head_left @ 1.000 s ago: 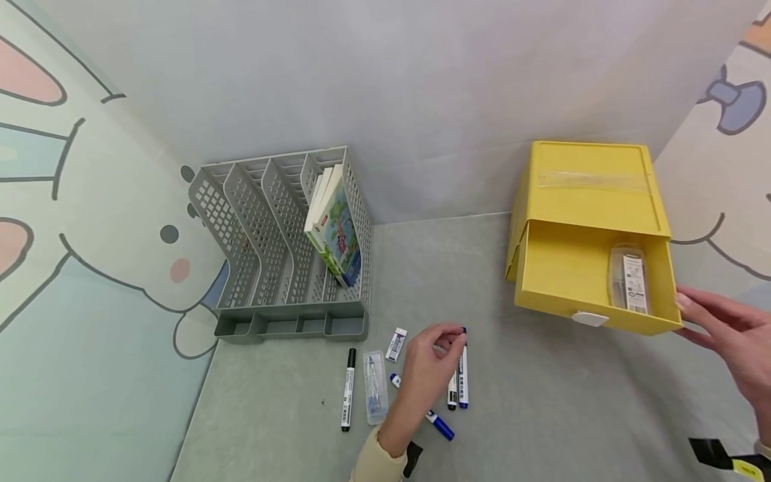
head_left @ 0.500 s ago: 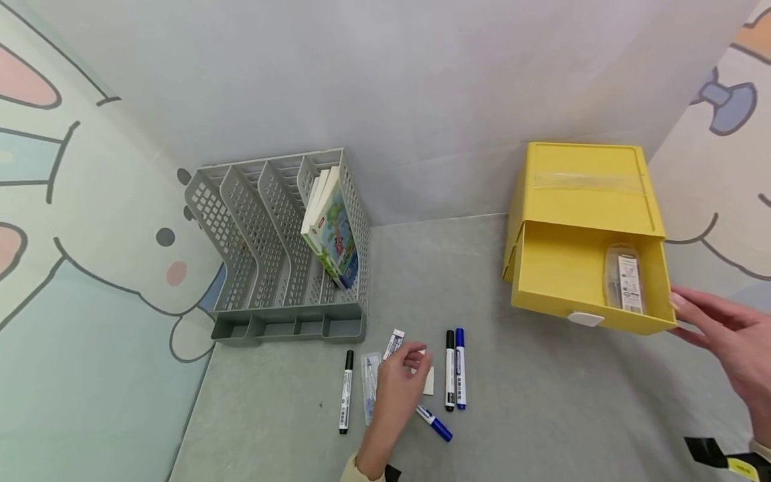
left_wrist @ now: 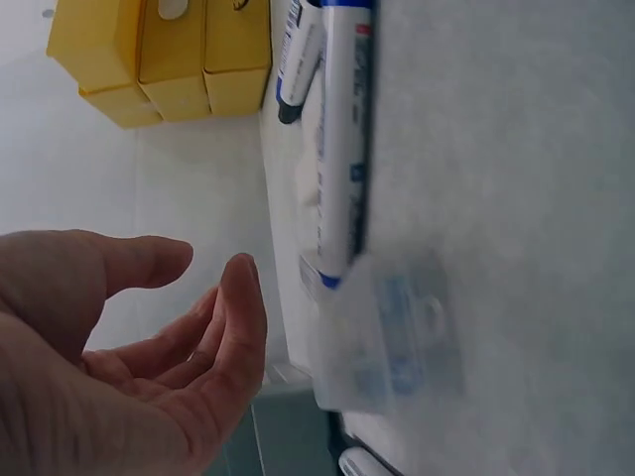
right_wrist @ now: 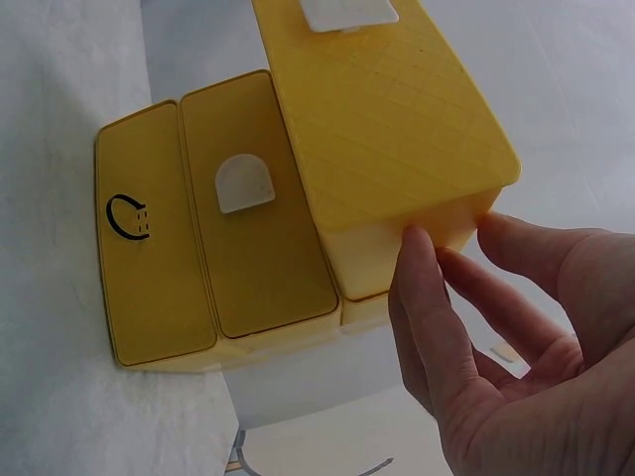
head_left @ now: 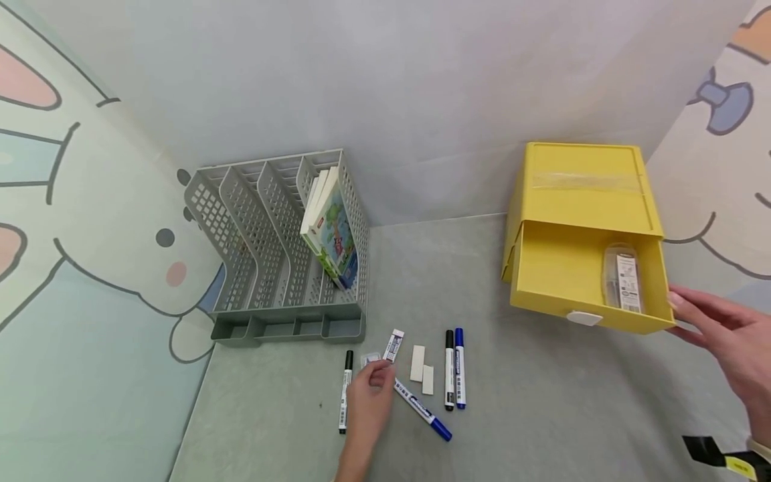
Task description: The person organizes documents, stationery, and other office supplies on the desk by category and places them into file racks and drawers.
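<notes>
My left hand (head_left: 369, 398) hovers over the clear plastic case (left_wrist: 397, 332) with blue pieces inside, covering most of it in the head view. Its thumb and fingers are apart in the left wrist view, with nothing between them. A white marker with a blue cap (head_left: 424, 410) lies slanted beside this hand, and a black-capped marker (head_left: 345, 395) to its left. At far right, my right hand (head_left: 719, 328) holds the front right corner of the pulled-out yellow drawer (right_wrist: 397, 139), fingertips against its side wall and thumb near the rim. A clear box with a white label (head_left: 626, 281) lies inside the drawer.
Two white blocks (head_left: 417, 363), a labelled eraser-like block (head_left: 393, 345) and two parallel markers (head_left: 454, 368) lie mid-table. Behind them at left stands a grey file rack (head_left: 289, 314) holding books (head_left: 334, 234). The yellow drawer cabinet (head_left: 584, 181) stands against the back wall.
My left hand has moved left from the two parallel markers to the clear case, uncovering the white blocks and the slanted marker. My right hand stays at the drawer corner.
</notes>
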`<control>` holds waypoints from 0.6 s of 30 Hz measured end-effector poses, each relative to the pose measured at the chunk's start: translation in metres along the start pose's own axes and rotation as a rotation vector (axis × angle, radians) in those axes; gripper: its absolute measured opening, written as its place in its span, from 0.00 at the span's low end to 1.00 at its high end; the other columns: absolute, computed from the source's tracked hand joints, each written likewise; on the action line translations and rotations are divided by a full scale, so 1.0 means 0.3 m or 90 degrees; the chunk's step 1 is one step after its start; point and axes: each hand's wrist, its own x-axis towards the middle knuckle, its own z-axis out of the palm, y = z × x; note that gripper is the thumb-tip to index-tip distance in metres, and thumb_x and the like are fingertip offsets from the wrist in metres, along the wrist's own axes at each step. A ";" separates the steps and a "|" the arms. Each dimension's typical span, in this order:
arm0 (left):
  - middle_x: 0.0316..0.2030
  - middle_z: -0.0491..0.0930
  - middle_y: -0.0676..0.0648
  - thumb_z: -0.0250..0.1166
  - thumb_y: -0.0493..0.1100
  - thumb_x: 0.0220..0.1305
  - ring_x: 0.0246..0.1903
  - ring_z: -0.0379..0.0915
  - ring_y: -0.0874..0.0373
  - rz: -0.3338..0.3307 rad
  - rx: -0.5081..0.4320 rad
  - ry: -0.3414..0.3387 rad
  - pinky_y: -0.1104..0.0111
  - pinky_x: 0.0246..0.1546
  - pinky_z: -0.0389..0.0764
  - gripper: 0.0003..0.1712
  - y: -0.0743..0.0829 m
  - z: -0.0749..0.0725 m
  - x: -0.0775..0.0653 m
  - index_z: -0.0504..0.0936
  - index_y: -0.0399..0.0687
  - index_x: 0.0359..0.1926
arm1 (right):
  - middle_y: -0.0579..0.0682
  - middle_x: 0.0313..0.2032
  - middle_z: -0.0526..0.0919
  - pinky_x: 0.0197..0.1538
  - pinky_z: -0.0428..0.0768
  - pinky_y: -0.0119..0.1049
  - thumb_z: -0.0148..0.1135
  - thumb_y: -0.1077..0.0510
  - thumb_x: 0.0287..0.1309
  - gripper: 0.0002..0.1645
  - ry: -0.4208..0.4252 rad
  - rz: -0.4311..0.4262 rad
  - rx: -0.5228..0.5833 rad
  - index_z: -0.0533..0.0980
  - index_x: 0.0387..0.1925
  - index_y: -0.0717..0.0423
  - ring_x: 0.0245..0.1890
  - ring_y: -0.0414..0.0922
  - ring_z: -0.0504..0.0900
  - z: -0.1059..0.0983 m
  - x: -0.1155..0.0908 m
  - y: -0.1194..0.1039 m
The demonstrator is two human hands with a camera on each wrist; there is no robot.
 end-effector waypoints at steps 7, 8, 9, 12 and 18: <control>0.29 0.85 0.52 0.72 0.36 0.63 0.30 0.81 0.60 -0.026 0.034 0.054 0.68 0.35 0.81 0.06 -0.062 -0.045 -0.006 0.88 0.40 0.41 | 0.15 0.38 0.76 0.29 0.78 0.18 0.65 0.55 0.69 0.22 -0.002 0.004 -0.003 0.80 0.61 0.31 0.29 0.24 0.78 0.002 -0.001 -0.005; 0.30 0.85 0.51 0.72 0.36 0.63 0.30 0.81 0.60 -0.031 0.038 0.059 0.67 0.35 0.81 0.06 -0.066 -0.051 -0.008 0.88 0.41 0.41 | 0.15 0.38 0.76 0.29 0.78 0.18 0.65 0.54 0.69 0.23 -0.002 0.003 -0.003 0.80 0.62 0.31 0.29 0.24 0.78 0.002 -0.001 -0.004; 0.30 0.85 0.51 0.71 0.36 0.63 0.30 0.81 0.60 -0.040 0.046 0.063 0.67 0.35 0.81 0.06 -0.068 -0.055 -0.008 0.87 0.41 0.41 | 0.15 0.38 0.76 0.29 0.78 0.18 0.65 0.54 0.69 0.23 -0.002 0.003 -0.004 0.80 0.62 0.32 0.30 0.24 0.78 0.003 -0.001 -0.004; 0.31 0.85 0.50 0.71 0.36 0.64 0.31 0.82 0.59 -0.057 0.059 0.069 0.66 0.36 0.82 0.07 -0.073 -0.066 -0.010 0.87 0.40 0.42 | 0.16 0.39 0.77 0.29 0.78 0.18 0.65 0.54 0.69 0.23 -0.001 -0.001 -0.004 0.80 0.62 0.32 0.30 0.24 0.78 0.003 -0.001 -0.003; 0.32 0.86 0.49 0.73 0.34 0.59 0.31 0.83 0.58 -0.064 0.074 0.077 0.67 0.34 0.82 0.11 -0.089 -0.079 -0.013 0.86 0.37 0.43 | 0.16 0.38 0.77 0.29 0.78 0.18 0.65 0.55 0.69 0.21 0.000 -0.001 -0.002 0.81 0.59 0.29 0.29 0.24 0.78 0.002 0.001 0.003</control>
